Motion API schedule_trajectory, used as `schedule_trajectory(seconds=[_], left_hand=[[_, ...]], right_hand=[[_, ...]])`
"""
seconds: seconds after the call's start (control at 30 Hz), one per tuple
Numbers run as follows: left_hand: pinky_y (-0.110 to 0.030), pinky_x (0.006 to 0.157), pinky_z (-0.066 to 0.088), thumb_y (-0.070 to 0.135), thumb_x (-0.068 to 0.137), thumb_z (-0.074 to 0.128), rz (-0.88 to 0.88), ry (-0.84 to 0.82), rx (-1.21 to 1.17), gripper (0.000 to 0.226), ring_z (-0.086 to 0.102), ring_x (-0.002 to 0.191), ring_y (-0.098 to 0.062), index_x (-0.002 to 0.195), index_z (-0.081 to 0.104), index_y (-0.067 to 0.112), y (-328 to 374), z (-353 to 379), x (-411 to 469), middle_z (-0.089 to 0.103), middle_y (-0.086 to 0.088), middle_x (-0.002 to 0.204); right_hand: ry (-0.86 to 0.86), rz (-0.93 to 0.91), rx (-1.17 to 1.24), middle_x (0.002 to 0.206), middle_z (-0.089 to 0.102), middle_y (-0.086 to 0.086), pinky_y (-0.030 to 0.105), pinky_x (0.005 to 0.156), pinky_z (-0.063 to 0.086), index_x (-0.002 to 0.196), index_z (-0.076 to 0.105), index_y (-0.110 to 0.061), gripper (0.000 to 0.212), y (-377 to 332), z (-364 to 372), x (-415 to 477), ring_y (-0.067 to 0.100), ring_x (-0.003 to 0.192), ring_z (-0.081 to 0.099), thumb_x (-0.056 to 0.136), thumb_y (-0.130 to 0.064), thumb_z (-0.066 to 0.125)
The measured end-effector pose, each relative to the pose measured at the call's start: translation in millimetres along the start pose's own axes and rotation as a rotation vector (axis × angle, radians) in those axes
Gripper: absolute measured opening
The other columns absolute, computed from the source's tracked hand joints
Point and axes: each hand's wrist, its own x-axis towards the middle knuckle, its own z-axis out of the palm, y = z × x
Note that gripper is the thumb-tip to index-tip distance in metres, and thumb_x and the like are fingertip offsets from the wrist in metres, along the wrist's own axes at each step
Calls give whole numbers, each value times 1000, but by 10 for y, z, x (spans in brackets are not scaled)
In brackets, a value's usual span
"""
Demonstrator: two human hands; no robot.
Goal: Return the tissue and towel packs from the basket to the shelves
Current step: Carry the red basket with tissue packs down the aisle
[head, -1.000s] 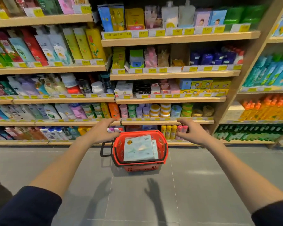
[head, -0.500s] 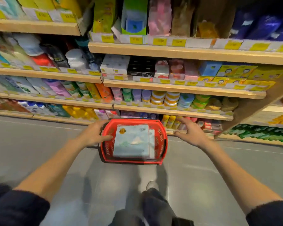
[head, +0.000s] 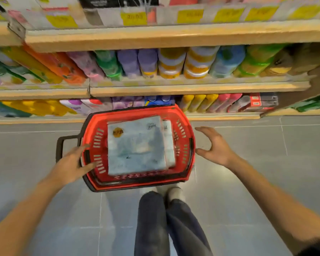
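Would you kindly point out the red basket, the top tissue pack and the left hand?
red basket (head: 183,115): head view, far rim.
top tissue pack (head: 136,146): head view, middle of wrapper.
left hand (head: 72,163): head view, back of hand.

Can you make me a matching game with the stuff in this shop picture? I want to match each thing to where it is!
Things:
1. red basket
2. pale blue pack
3. left hand
4. right hand

Places:
A. lying inside the basket, on top
B. open, just off the basket's right side, not touching it
C. standing on the grey floor in front of the shelves
D. on the basket's left rim

Pairs: 1-C, 2-A, 3-D, 4-B
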Motion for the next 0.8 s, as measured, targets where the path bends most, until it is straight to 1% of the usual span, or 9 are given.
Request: schedule_trajectory(seconds=[0.17,0.27,0.33,0.4,0.47,0.57,0.63,0.73,0.8], left_hand=[[-49,101,39,24,74,76,-75,87,15,75,46,123,-41,139,40,11,-327,433,539,43,-24,135],[-50,103,38,43,73,72,-135,139,13,78,47,122,-43,139,36,21,-584,631,821,33,-17,143],[-52,104,37,47,71,70,-170,229,1,80,43,126,-43,139,36,23,-690,740,960,31,-19,144],[-53,103,37,55,66,67,-178,333,-8,82,42,124,-46,136,43,21,-851,845,1088,33,-24,142],[-50,105,36,67,61,60,-168,392,-59,83,43,124,-42,134,44,29,-980,919,1181,35,-22,142],[-50,104,36,54,67,74,-200,354,-153,83,42,125,-39,136,26,54,-1030,1021,1249,34,-15,140],[-55,97,43,50,64,76,-186,354,-157,85,48,116,-42,121,18,74,-1028,1047,1262,39,-12,125],[-53,93,46,52,59,80,-191,389,-203,84,52,106,-40,112,21,78,-1076,1004,1288,38,0,108],[-51,93,47,46,59,81,-200,402,-220,83,53,103,-38,111,24,78,-1081,980,1320,39,1,105]], right_hand=[[42,49,75,144,37,11,35,111,27,139,37,-18,86,544,645,480,23,136,29,60,-47,55],[115,72,71,148,30,11,24,107,20,139,35,-19,81,771,961,677,20,138,22,64,-37,60],[161,80,66,151,24,10,24,105,20,140,34,-23,83,918,1129,780,19,139,20,63,-43,58],[203,101,94,151,22,7,23,102,25,140,33,-26,83,1046,1265,859,17,137,24,62,-44,57],[237,123,125,144,31,1,11,97,29,141,32,-26,82,1109,1372,899,11,125,37,65,-40,57],[294,126,158,122,42,-6,-5,79,32,142,30,-27,78,1140,1473,913,2,107,42,69,-28,58],[337,137,173,118,46,-6,2,81,35,141,32,-28,77,1134,1503,929,7,105,47,69,-27,60],[379,152,222,119,50,-4,23,87,44,138,35,-32,75,1105,1528,976,11,106,53,71,-24,68],[392,163,218,120,51,-4,26,86,45,138,35,-32,76,1073,1522,994,12,104,54,71,-22,72]])
